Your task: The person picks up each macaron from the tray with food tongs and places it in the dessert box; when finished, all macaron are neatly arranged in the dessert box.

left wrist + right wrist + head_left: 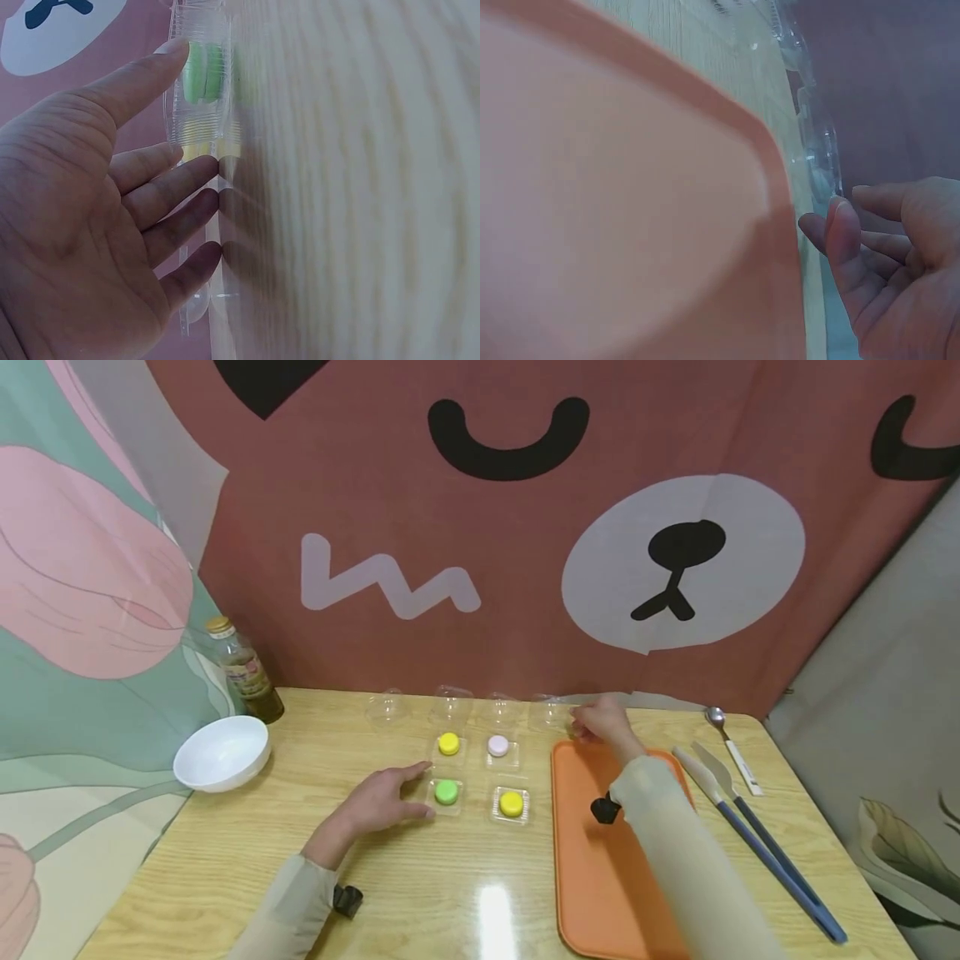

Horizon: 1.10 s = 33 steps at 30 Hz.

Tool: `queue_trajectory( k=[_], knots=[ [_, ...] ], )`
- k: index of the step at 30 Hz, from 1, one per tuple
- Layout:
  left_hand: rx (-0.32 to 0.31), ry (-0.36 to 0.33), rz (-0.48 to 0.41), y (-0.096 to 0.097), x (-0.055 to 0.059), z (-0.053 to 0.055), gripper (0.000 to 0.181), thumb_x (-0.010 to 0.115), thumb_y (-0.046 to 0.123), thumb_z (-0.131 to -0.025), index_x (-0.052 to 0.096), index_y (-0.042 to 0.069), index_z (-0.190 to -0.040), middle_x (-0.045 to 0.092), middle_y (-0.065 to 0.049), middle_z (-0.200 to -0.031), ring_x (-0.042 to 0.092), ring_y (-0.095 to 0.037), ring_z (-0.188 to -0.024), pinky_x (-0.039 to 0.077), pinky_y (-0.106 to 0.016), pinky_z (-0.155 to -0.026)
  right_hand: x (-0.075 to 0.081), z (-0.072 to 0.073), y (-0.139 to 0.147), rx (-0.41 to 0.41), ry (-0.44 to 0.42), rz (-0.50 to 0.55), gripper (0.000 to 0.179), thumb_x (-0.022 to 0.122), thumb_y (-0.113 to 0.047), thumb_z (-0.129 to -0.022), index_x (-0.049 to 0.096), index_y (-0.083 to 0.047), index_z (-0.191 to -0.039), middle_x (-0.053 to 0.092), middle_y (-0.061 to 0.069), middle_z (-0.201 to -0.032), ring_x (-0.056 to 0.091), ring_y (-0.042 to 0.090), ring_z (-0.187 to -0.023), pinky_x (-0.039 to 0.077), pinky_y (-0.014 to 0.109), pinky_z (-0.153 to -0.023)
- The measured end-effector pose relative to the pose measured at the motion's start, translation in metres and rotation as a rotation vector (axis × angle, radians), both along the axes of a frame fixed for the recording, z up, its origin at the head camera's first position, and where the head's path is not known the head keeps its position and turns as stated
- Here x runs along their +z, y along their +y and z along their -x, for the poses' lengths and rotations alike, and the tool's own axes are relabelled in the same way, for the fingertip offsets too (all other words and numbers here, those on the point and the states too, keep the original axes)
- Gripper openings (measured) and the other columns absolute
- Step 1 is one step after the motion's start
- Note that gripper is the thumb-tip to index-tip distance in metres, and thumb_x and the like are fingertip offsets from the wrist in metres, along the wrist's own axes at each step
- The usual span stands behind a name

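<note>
My left hand is open beside a small clear tray holding a green macaron, thumb and fingers spread around its left side. In the left wrist view the thumb tip overlaps the tray near the green macaron, and the other fingertips are at the wooden table. Farther back, my right hand reaches to the rightmost clear plastic lid. The right wrist view has its thumb and fingers parted, the tips right at the edge of that lid.
Two yellow macarons and a pink one sit in clear trays. More clear lids line the back edge. An orange tray lies under my right arm, with tongs and a spoon beyond. A white bowl and bottle stand left.
</note>
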State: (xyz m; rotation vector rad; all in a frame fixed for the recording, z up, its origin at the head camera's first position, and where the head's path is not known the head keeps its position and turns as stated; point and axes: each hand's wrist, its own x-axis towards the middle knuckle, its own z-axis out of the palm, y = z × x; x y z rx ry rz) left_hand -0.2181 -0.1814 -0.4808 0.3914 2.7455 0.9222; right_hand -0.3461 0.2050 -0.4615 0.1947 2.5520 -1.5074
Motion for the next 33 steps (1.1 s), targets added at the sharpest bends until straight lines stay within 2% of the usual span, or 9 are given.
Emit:
queue_trajectory(
  k=[5, 14, 23, 28, 33],
  knots=[
    [-0.004, 0.010, 0.005, 0.0001, 0.0015, -0.0002, 0.081, 0.082, 0.041, -0.083, 0.047, 0.019, -0.153, 0.055, -0.011, -0.150, 0.049, -0.034, -0.142, 0.042, -0.053, -0.115, -0.0033, 0.0024, -0.0041, 0.001, -0.041, 0.004, 0.035, 0.059, -0.013, -0.100, 0.065, 0.018, -0.114, 0.069, 0.009, -0.072, 0.060, 0.008, -0.051, 0.058, 0.025, -0.052],
    [-0.013, 0.011, 0.002, 0.0009, -0.0021, 0.0005, 0.082, 0.083, 0.043, -0.083, 0.047, 0.019, -0.153, 0.054, -0.012, -0.151, 0.049, -0.034, -0.142, 0.041, -0.053, -0.115, -0.0061, 0.0007, -0.0059, -0.012, -0.089, 0.035, 0.033, 0.060, -0.013, -0.099, 0.067, 0.014, -0.117, 0.077, 0.015, -0.086, 0.060, 0.006, -0.052, 0.055, 0.021, -0.052],
    [-0.008, 0.009, 0.014, 0.0013, -0.0007, 0.0006, 0.082, 0.083, 0.042, -0.083, 0.047, 0.021, -0.153, 0.053, -0.010, -0.153, 0.048, -0.032, -0.143, 0.041, -0.052, -0.116, -0.0044, 0.0016, -0.0033, -0.027, -0.086, 0.043, 0.029, 0.057, -0.013, -0.100, 0.069, 0.011, -0.110, 0.073, 0.007, -0.076, 0.061, 0.007, -0.054, 0.057, 0.024, -0.056],
    [-0.006, 0.005, 0.016, 0.0017, -0.0005, 0.0008, 0.081, 0.083, 0.041, -0.083, 0.047, 0.022, -0.153, 0.053, -0.009, -0.153, 0.048, -0.031, -0.143, 0.041, -0.051, -0.116, -0.0011, 0.0002, -0.0011, -0.026, -0.071, 0.083, 0.031, 0.056, -0.013, -0.102, 0.066, 0.013, -0.115, 0.073, 0.013, -0.085, 0.061, 0.009, -0.056, 0.058, 0.025, -0.059],
    [0.007, 0.001, 0.008, 0.0003, -0.0003, 0.0002, 0.081, 0.083, 0.042, -0.083, 0.048, 0.020, -0.153, 0.054, -0.010, -0.152, 0.048, -0.032, -0.142, 0.042, -0.053, -0.116, 0.0031, -0.0009, 0.0025, -0.013, -0.057, 0.138, 0.036, 0.055, -0.013, -0.103, 0.060, 0.013, -0.129, 0.073, 0.023, -0.103, 0.063, 0.011, -0.062, 0.061, 0.027, -0.063]
  ],
)
